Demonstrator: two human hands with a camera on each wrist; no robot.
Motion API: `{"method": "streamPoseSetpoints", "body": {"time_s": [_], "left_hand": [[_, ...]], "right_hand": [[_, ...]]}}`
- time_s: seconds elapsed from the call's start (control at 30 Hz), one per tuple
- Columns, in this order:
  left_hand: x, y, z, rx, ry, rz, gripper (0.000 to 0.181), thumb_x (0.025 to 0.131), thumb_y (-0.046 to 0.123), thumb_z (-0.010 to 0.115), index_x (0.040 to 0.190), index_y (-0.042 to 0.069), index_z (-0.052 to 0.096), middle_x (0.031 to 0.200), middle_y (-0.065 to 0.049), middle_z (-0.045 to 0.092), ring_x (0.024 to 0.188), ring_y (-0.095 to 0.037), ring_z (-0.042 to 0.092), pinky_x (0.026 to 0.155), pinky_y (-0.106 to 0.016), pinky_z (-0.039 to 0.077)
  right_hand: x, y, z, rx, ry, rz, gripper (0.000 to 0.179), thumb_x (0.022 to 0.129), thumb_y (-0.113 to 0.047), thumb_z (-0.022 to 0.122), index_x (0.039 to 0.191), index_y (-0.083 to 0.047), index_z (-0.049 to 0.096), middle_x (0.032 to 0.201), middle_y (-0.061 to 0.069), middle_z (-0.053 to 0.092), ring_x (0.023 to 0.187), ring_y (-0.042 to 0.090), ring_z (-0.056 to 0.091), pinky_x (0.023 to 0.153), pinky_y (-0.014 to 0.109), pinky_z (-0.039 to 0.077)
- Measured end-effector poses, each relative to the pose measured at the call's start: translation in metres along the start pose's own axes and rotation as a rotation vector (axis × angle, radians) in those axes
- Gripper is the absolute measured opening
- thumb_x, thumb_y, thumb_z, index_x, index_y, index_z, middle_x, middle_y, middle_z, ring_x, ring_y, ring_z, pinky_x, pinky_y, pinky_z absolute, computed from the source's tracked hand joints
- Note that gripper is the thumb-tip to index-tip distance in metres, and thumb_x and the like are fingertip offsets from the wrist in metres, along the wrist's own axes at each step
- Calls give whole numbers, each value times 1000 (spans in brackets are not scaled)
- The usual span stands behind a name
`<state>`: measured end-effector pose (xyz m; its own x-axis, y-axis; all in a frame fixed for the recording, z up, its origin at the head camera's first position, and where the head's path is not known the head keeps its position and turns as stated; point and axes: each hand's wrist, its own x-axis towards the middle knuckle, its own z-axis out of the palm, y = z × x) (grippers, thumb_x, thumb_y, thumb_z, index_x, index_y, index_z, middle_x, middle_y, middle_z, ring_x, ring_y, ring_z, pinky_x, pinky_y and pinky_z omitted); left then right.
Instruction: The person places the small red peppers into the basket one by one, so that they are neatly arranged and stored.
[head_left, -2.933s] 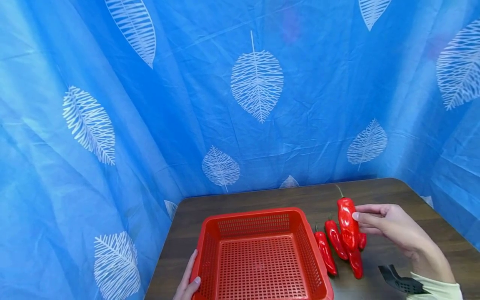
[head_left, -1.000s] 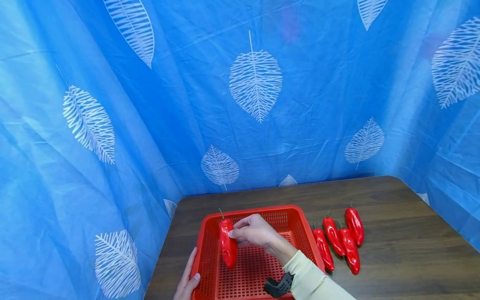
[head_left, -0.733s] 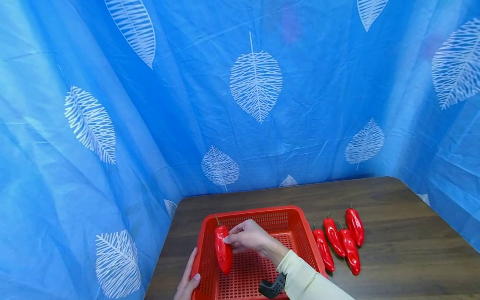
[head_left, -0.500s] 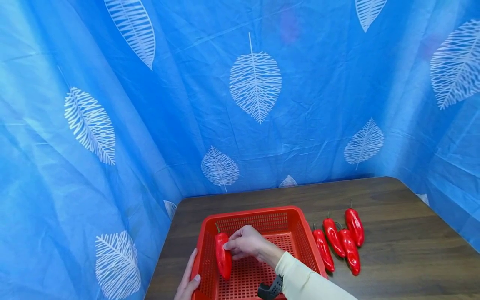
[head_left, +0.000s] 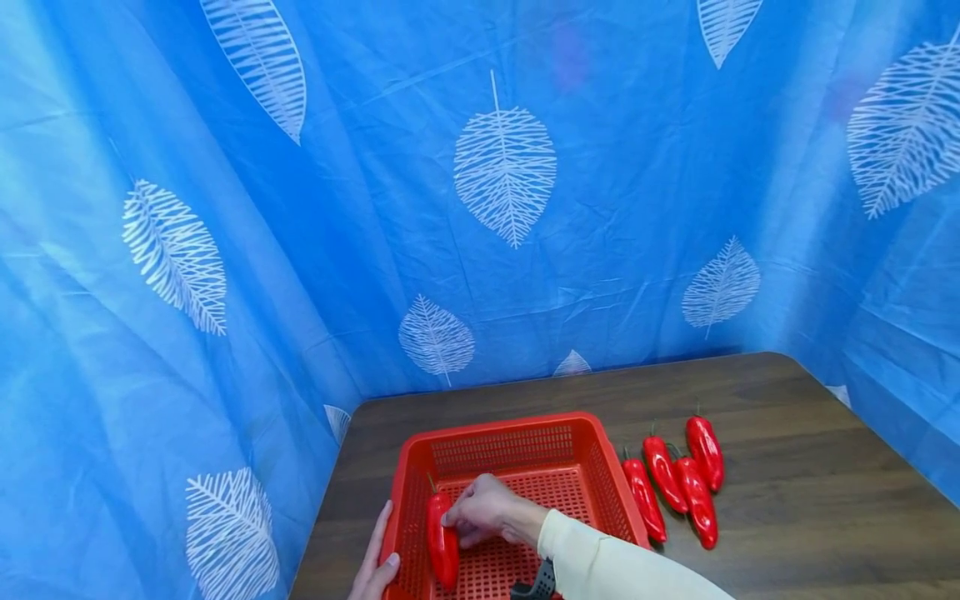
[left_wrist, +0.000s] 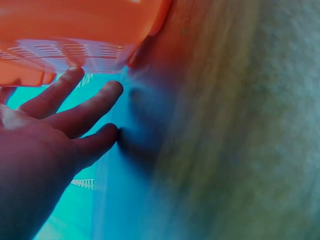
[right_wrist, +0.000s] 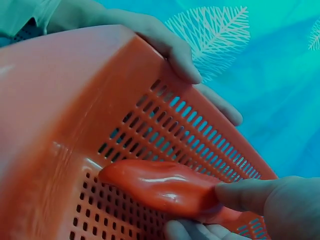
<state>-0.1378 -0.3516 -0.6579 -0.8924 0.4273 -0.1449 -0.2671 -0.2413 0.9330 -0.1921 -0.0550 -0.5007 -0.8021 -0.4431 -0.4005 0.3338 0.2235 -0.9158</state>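
Note:
A red plastic basket (head_left: 495, 427) with slotted walls stands on the table. Inside it, along the left wall, my right hand (head_left: 483, 508) pinches a glossy red chili pepper (head_left: 442, 546) between thumb and fingers. The pepper lies low over the basket floor, its green stem pointing away; the right wrist view shows the thumb on the pepper's (right_wrist: 165, 187) side. At the basket's left wall, my left hand (head_left: 373, 562) has its thumb over the rim and its fingers outside. Those fingers look spread and nearly straight in the left wrist view.
Just right of the basket, several more red chili peppers (head_left: 697, 500) lie close together on the dark wooden table (head_left: 810, 467). A blue curtain (head_left: 360, 208) with white leaf prints hangs behind and along both sides of the table.
My right hand has carried a chili pepper from the group on the right across to the basket's left side, then lowered it inside. My left hand has stayed at the basket.

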Motion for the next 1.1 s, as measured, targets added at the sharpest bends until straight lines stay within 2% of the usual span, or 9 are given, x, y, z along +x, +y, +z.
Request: {"method": "streamPoseSetpoints", "body": {"time_s": [0.27,0.33,0.43,0.53,0.57,0.6,0.67,0.77,1.1], "left_hand": [[-2,4,5,20,-16,28,78,120,26,35,171,46,-20,154,22,42,142,-18,59,118,-50,53],[-2,6,8,21,-30,40,75,121,24,33,171,53,-14,154,26,44,142,-14,59,118,-48,53],[-9,25,32,42,-17,38,70,120,27,34,167,67,1,162,16,43,140,-8,58,116,-43,54],[-11,29,40,57,-17,73,69,119,32,38,169,63,2,168,3,38,139,-8,57,115,-41,54],[-11,28,40,57,-19,84,70,119,31,38,170,60,-1,169,2,38,139,-8,57,115,-40,54],[-8,19,31,34,-35,100,69,120,28,36,170,62,2,163,12,43,140,-9,58,115,-40,54],[-5,7,18,28,-57,135,72,120,24,33,174,48,-9,163,13,44,142,-12,58,115,-42,55],[-2,-2,7,9,-70,131,73,120,16,27,173,48,-11,157,22,47,143,-13,59,116,-44,54],[-4,1,9,-25,-82,115,71,121,23,31,172,54,-8,160,19,45,143,-13,58,117,-46,54]], "right_hand": [[4,5,7,-39,-3,18,5,94,-2,80,90,1,78,86,16,81,72,18,79,74,38,69],[5,5,9,-59,0,26,7,93,-1,81,88,0,78,84,15,79,68,15,76,73,38,69],[5,5,10,-77,4,42,10,93,-2,82,85,0,78,82,14,78,66,15,75,72,37,69],[5,5,10,-102,7,46,13,94,-3,82,82,0,78,81,13,77,69,19,79,72,37,69],[5,5,10,-117,12,40,14,93,-4,83,81,0,78,81,14,78,70,22,80,71,38,69],[5,4,10,-134,18,34,15,93,-4,84,80,1,78,80,14,78,72,24,81,71,38,69],[5,3,11,-172,32,20,17,92,-4,86,78,2,78,79,16,79,73,27,81,69,39,69],[6,2,11,-225,42,4,19,91,-5,88,75,2,79,77,17,79,71,29,81,67,41,68],[1,-8,3,-328,5,-65,23,92,-11,88,74,1,81,74,17,79,74,36,82,67,46,68]]}}
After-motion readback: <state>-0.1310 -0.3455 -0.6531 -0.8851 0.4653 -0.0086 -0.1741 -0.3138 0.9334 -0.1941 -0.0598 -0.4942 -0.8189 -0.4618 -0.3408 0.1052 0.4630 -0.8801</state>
